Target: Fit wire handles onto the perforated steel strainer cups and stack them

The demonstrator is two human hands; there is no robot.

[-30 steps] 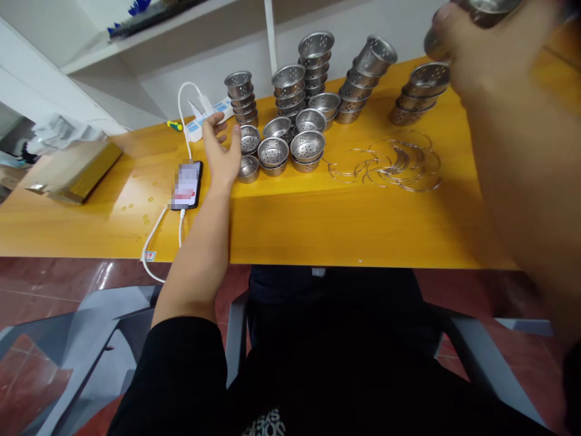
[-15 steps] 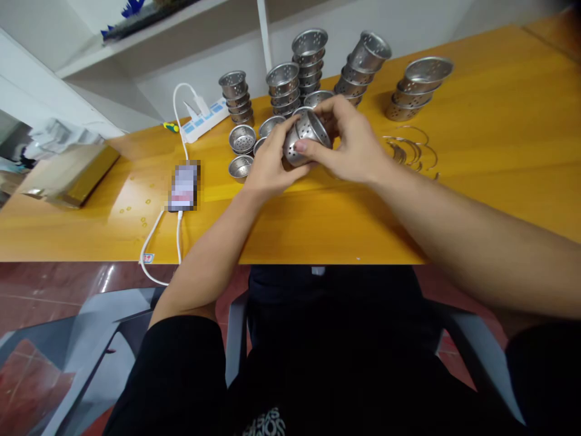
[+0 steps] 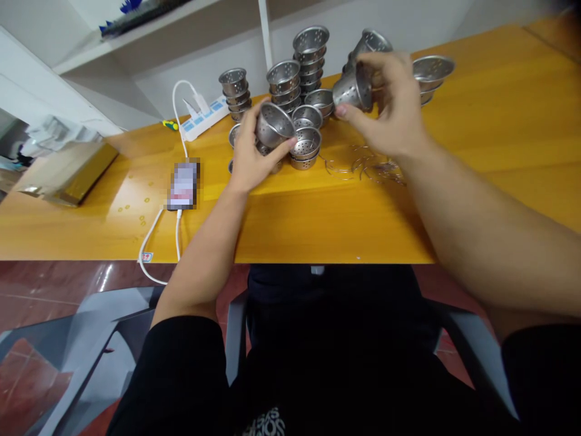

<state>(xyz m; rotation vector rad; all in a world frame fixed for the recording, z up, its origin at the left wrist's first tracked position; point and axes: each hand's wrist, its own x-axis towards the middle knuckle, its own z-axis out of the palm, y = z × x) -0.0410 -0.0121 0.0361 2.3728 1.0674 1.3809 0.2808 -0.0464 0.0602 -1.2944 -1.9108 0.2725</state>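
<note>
My left hand [image 3: 252,151] is closed on a metal strainer cup [image 3: 275,125], its mouth tilted up. To the right, my right hand [image 3: 393,106] grips a second perforated strainer cup [image 3: 350,91] by its rim, lying sideways in the air. Between the hands, several short perforated cups [image 3: 305,144] sit on the table in front of taller stacks. A tall cup stack [image 3: 311,45] stands at the back, with a lower stack [image 3: 284,79] beside it. Thin wire pieces [image 3: 372,166] lie on the table under my right hand.
The yellow table [image 3: 290,224] ends at a straight front edge. At left lie a phone [image 3: 183,184] with a white cable, a power strip [image 3: 206,120] and a cardboard box [image 3: 72,175]. Another cup stack [image 3: 431,72] stands at right, partly behind my right hand.
The cups held together have come apart. My right hand has moved right and up with one; my left has shifted slightly left with the other.
</note>
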